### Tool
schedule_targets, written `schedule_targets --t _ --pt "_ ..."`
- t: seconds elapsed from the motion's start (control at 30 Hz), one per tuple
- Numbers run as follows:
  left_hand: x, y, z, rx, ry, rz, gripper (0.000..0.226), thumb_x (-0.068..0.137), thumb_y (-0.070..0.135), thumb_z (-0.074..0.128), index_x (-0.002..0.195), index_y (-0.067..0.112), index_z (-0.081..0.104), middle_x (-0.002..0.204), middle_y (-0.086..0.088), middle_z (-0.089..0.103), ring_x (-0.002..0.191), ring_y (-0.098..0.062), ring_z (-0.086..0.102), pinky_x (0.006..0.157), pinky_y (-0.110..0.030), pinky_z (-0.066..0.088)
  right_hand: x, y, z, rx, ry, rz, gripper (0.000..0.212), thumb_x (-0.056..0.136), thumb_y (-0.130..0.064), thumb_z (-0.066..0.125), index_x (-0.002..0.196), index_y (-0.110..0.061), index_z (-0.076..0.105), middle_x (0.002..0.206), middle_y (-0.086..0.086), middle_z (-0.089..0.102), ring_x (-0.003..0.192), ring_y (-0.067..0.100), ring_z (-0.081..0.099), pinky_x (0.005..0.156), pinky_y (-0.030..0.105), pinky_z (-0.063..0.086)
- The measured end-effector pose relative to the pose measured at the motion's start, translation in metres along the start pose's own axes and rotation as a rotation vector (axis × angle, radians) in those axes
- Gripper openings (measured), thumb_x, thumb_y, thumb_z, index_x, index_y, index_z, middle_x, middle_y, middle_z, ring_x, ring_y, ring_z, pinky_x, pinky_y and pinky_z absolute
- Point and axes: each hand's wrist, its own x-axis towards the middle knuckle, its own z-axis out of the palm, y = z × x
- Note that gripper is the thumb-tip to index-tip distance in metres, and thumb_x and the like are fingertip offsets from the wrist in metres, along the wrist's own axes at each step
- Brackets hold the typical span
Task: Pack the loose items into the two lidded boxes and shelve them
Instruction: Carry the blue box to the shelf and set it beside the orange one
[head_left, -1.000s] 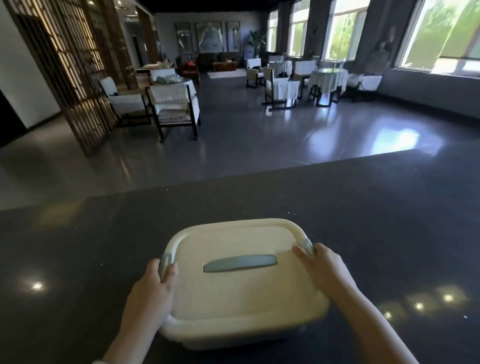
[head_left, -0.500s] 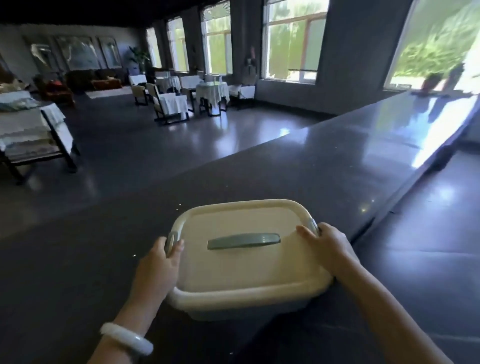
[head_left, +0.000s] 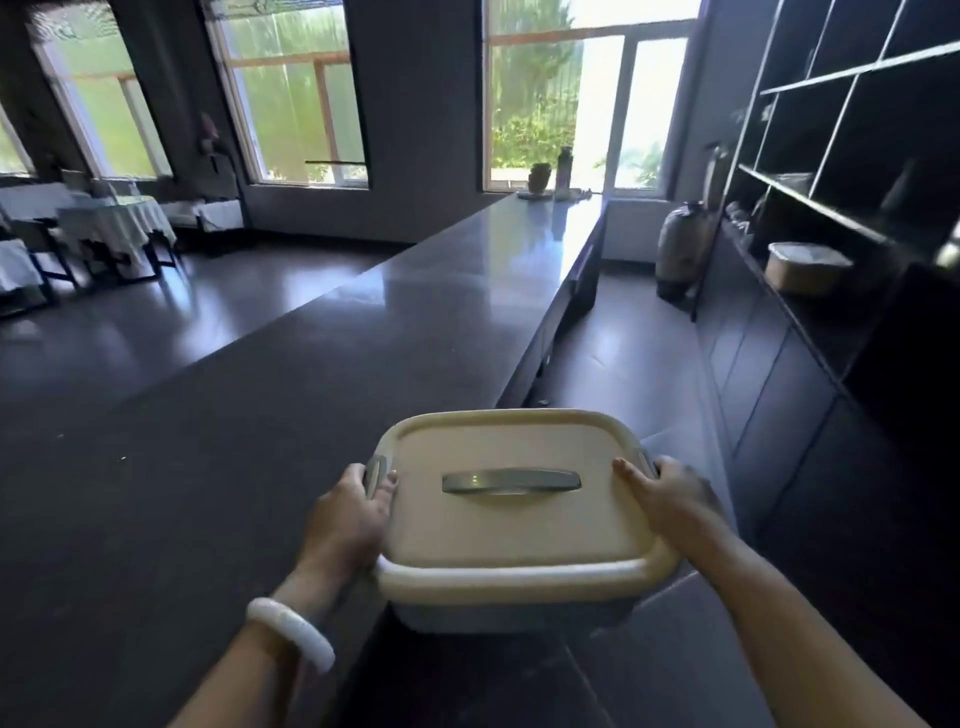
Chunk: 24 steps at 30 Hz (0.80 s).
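A cream lidded box (head_left: 519, 525) with a grey lid handle is held in the air over the near right edge of the dark counter (head_left: 260, 415). My left hand (head_left: 345, 519) grips its left side at the grey latch. My right hand (head_left: 670, 499) grips the right side at the other latch. The lid is on. A second lidded box (head_left: 805, 267) of the same kind sits on a shelf of the dark shelving unit (head_left: 831, 218) at the right.
A floor aisle (head_left: 639, 364) runs between the counter and the shelving. A large jar (head_left: 680, 249) stands on the floor at the aisle's far end. A plant pot and a bottle (head_left: 563, 174) sit on the counter's far end. Tables and chairs (head_left: 104, 228) fill the room at left.
The view has swung to the right, from the dining room to the counter's end and the shelving. The box, held in both hands, has moved right to the counter's edge.
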Motion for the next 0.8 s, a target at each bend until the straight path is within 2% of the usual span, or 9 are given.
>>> schedule_targets --t 0.1,0.23,0.33,0.5,0.63,0.73,0.8 --pt "0.068 0.036 0.045 0.002 -0.059 0.076 0.035 0.098 0.045 0.047 0.106 0.013 0.057 0.104 -0.014 0.069 0.101 -0.037 0.062 0.079 -0.038 0.047 0.059 0.015 -0.011 0.054 0.051 0.069 0.048 0.087 -0.063 0.052 0.096 -0.017 0.061 0.087 0.005 0.065 0.077 0.023 0.063 0.070 0.038 0.055" --pt "0.164 0.094 0.101 -0.002 -0.145 0.154 0.037 0.098 0.044 0.047 0.115 0.011 0.056 0.112 -0.017 0.068 0.107 -0.038 0.061 0.082 -0.038 0.046 0.144 0.025 -0.031 0.112 0.145 0.159 0.056 0.079 -0.069 0.058 0.089 -0.014 0.061 0.085 0.007 0.067 0.076 0.026 0.066 0.071 0.045 0.057" --pt "0.227 0.143 0.140 0.004 -0.212 0.234 0.038 0.099 0.044 0.046 0.117 0.012 0.055 0.115 -0.018 0.067 0.110 -0.038 0.059 0.086 -0.039 0.045 0.197 0.033 -0.050 0.101 0.231 0.237 0.047 0.086 -0.055 0.062 0.082 -0.008 0.058 0.081 0.011 0.065 0.074 0.028 0.064 0.067 0.041 0.054" --pt "0.311 0.224 0.222 0.025 -0.310 0.340 0.039 0.098 0.045 0.046 0.116 0.012 0.056 0.116 -0.017 0.066 0.110 -0.038 0.059 0.085 -0.039 0.043 0.286 0.067 -0.080 0.138 0.347 0.344 0.046 0.087 -0.045 0.066 0.088 0.000 0.060 0.077 0.013 0.063 0.068 0.026 0.060 0.060 0.033 0.047" --pt "0.375 0.287 0.299 0.008 -0.343 0.386 0.043 0.098 0.047 0.046 0.117 0.010 0.055 0.117 -0.017 0.065 0.111 -0.037 0.058 0.087 -0.040 0.044 0.378 0.102 -0.106 0.132 0.423 0.374 0.046 0.086 -0.044 0.067 0.082 0.001 0.060 0.076 0.016 0.064 0.074 0.032 0.064 0.064 0.038 0.049" --pt "0.418 0.328 0.352 -0.017 -0.355 0.388 0.034 0.098 0.046 0.047 0.106 0.014 0.056 0.112 -0.017 0.067 0.107 -0.037 0.060 0.084 -0.039 0.043 0.453 0.126 -0.125 0.105 0.452 0.362 0.044 0.085 -0.047 0.067 0.070 -0.009 0.052 0.070 0.011 0.060 0.069 0.030 0.062 0.061 0.037 0.047" --pt "0.445 0.354 0.379 -0.031 -0.369 0.374 0.029 0.097 0.046 0.048 0.096 0.017 0.053 0.108 -0.017 0.068 0.105 -0.037 0.061 0.082 -0.039 0.043 0.497 0.132 -0.139 0.097 0.434 0.362 0.044 0.086 -0.047 0.066 0.070 -0.009 0.051 0.068 0.009 0.059 0.062 0.025 0.057 0.053 0.031 0.041"
